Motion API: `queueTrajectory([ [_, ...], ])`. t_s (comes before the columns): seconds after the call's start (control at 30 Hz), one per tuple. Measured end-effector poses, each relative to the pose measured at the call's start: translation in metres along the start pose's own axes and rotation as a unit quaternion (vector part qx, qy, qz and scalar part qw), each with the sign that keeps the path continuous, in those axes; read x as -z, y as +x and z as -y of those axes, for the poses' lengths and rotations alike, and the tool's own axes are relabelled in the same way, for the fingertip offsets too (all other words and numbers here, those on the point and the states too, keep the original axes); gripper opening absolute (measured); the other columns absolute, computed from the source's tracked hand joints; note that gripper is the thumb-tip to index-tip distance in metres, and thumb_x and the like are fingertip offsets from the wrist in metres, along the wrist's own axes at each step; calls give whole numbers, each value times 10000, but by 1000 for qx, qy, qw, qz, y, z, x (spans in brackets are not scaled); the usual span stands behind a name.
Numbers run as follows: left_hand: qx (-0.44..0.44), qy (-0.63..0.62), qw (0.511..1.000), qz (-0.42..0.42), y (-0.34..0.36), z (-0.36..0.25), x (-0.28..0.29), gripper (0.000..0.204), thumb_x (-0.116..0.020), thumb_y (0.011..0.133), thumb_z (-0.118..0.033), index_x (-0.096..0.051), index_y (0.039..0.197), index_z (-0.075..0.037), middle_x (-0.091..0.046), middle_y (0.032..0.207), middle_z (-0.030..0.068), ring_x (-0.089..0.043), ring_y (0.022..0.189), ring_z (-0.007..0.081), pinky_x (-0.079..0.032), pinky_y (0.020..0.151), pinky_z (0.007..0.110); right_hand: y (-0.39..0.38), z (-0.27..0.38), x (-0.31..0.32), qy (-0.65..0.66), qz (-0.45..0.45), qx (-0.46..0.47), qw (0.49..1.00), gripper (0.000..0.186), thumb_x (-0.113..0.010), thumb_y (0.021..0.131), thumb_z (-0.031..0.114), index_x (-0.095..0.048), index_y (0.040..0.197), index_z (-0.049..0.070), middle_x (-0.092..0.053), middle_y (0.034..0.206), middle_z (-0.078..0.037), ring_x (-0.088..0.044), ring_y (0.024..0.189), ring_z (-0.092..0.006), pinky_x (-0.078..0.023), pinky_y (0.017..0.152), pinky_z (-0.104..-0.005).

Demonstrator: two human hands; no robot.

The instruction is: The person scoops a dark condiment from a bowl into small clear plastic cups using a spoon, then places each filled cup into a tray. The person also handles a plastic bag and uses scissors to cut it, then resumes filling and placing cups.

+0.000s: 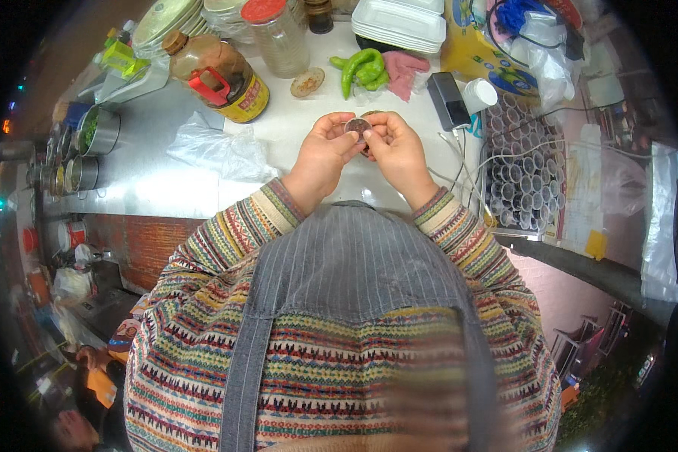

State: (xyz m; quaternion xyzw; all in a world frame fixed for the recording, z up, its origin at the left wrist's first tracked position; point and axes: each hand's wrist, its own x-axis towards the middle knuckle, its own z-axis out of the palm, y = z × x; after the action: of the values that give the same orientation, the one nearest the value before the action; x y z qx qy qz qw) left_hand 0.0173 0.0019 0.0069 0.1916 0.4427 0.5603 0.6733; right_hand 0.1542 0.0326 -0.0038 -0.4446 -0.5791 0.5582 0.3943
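My fingers, both hands at work. The thumb and fingertips of my left hand [320,160] and right hand [401,153] pinch a small round cup [357,126], clear with dark contents, from either side; its round face is turned up toward me, above the white table [288,113]. Just beyond my fingertips lie green peppers [365,66], with a tan oval object [307,82] to their left and a pink cloth [404,73] to their right. To the right of my fingers stands a black box [448,102], with stacked white cups [481,94] beside it. Farther ahead are white foam trays [399,22] and, ahead to the left, a red-lidded clear jar [280,45]. A crumpled plastic bag [222,148] lies left of my fingers, a brown jar [222,71] beyond it. Well to the right, many clear cups [523,169] crowd together; far to the left sits a metal pot [102,132] holding something green.
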Motion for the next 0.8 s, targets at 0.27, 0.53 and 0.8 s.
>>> queueTrajectory([
  [0.27,10,-31,999,21,-1,1,-4,342,-519,872,-19,-385,1186,-26,-515,1072,108,-523,999,190,-456,898,316,4,7,5,51,-15,-43,998,146,-562,865,104,-580,947,-16,-634,771,-57,-589,675,-105,-481,607,-235],
  [0.53,5,98,995,3,-4,1,-2,349,-521,881,-47,-406,1206,2,-506,1127,108,-516,1025,181,-444,906,322,4,-9,-2,-23,-44,-2,999,137,-553,849,93,-569,944,-4,-625,742,-81,-580,615,-127,-470,584,-273],
  [0.8,63,74,994,40,-7,-1,5,253,-527,893,-56,-496,1137,2,-556,1106,84,-548,989,163,-464,860,289,-10,3,17,105,44,-101,988,131,-541,843,88,-587,922,-6,-571,668,-50,-519,541,-120,-438,534,-270],
])
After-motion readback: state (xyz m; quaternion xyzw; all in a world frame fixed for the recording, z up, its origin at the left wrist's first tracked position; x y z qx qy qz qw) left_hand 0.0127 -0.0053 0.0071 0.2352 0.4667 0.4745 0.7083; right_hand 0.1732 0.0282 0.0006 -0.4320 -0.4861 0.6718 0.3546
